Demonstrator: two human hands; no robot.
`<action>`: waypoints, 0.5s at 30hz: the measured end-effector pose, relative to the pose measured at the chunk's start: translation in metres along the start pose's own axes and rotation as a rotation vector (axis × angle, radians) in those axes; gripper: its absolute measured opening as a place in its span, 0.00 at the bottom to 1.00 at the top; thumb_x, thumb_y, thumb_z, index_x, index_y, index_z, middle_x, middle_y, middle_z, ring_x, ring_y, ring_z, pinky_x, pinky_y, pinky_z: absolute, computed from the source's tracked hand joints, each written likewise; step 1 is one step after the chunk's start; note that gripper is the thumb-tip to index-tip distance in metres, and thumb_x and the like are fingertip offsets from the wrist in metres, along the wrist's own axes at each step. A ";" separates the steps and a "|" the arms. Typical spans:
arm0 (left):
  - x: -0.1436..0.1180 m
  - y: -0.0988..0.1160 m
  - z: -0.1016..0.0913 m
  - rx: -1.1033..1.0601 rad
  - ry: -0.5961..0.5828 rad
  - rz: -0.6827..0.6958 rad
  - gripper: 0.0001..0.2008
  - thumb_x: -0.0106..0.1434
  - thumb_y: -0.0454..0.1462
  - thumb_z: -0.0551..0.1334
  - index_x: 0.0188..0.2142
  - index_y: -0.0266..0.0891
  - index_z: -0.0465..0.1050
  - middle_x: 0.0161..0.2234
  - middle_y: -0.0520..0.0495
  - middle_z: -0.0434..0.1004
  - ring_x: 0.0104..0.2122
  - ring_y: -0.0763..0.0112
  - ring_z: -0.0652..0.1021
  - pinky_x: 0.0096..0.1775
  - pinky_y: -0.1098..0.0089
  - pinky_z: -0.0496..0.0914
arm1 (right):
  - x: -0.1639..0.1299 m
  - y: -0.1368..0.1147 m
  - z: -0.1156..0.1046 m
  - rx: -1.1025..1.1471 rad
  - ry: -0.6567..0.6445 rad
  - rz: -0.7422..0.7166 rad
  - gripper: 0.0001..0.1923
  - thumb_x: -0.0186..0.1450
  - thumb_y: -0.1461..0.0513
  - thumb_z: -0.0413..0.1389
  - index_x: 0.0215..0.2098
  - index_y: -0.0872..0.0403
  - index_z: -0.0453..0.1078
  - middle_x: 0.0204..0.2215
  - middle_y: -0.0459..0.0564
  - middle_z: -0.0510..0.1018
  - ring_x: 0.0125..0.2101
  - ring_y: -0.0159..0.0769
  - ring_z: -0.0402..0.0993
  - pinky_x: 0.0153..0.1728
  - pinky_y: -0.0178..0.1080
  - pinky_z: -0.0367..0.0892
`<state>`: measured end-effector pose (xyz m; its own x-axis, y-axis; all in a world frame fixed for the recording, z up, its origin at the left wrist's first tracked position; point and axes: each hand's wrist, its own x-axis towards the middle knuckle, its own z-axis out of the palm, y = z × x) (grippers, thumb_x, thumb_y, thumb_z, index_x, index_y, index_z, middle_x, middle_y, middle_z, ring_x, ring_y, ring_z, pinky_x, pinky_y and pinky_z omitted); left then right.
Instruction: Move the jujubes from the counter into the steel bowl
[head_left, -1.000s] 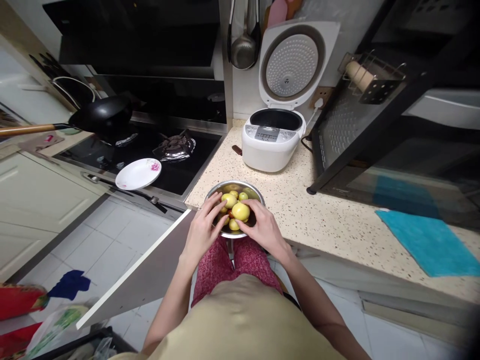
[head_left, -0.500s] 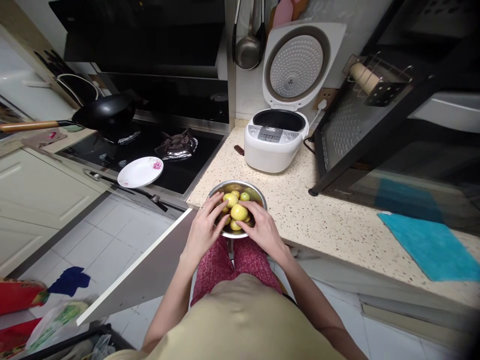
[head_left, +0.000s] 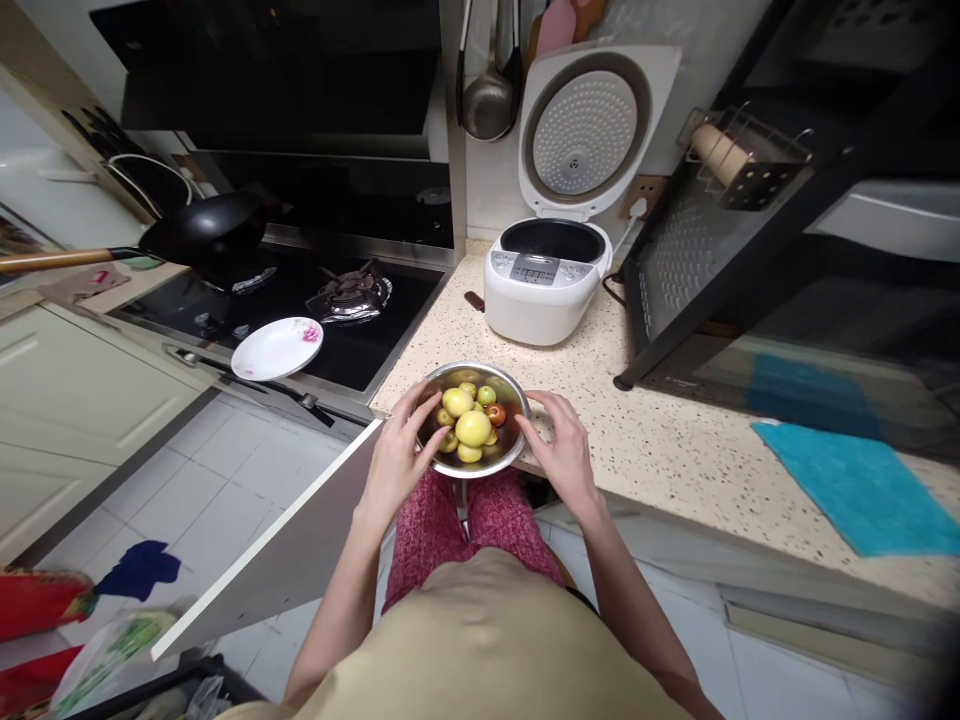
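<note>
A steel bowl (head_left: 501,378) sits at the counter's front edge, just before my body. In it lie several round fruits: large yellow ones (head_left: 473,428), a green one (head_left: 487,396) and a reddish-brown one (head_left: 496,414). My left hand (head_left: 399,448) grips the bowl's left side, its thumb and a fingertip reaching over the rim. On the right side, my right hand (head_left: 561,446) holds the rim, thumb inside and fingers along the outside. Neither hand touches the fruit.
Behind the bowl stands a white rice cooker (head_left: 547,290) with its lid up. A flowered plate (head_left: 277,349) rests at the stove's front edge; a wok (head_left: 206,230) sits on the left burner. An open cabinet door (head_left: 300,530) juts out left. A teal cloth (head_left: 862,488) lies right.
Both hands have left the fruit and moved outward to the bowl's rim. The fruit is now uncovered, and the reddish-brown one shows.
</note>
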<state>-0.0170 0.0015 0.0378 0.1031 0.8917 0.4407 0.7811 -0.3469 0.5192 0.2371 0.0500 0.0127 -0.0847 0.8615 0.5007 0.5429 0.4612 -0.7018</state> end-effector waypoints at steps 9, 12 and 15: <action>-0.004 -0.009 0.013 -0.118 -0.136 -0.155 0.35 0.76 0.49 0.54 0.77 0.48 0.42 0.77 0.37 0.41 0.76 0.50 0.49 0.72 0.43 0.51 | -0.007 0.017 0.010 0.042 -0.074 0.173 0.21 0.74 0.47 0.51 0.55 0.52 0.71 0.48 0.58 0.82 0.45 0.48 0.81 0.47 0.51 0.77; -0.004 -0.008 0.017 -0.126 -0.108 -0.145 0.36 0.76 0.49 0.55 0.77 0.48 0.40 0.77 0.37 0.41 0.76 0.50 0.49 0.72 0.43 0.51 | -0.007 0.015 0.010 0.046 -0.077 0.192 0.20 0.74 0.47 0.51 0.51 0.51 0.72 0.44 0.57 0.83 0.42 0.47 0.81 0.43 0.49 0.76; -0.004 -0.006 0.023 -0.114 -0.082 -0.157 0.38 0.76 0.49 0.55 0.77 0.48 0.40 0.77 0.37 0.42 0.76 0.50 0.50 0.72 0.42 0.51 | -0.006 0.014 0.010 0.056 -0.096 0.229 0.17 0.73 0.48 0.52 0.45 0.51 0.72 0.37 0.53 0.83 0.38 0.45 0.81 0.38 0.45 0.75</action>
<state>-0.0083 0.0070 0.0163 0.0388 0.9566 0.2889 0.7171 -0.2280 0.6586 0.2364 0.0536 -0.0050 -0.0454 0.9598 0.2770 0.5105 0.2607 -0.8194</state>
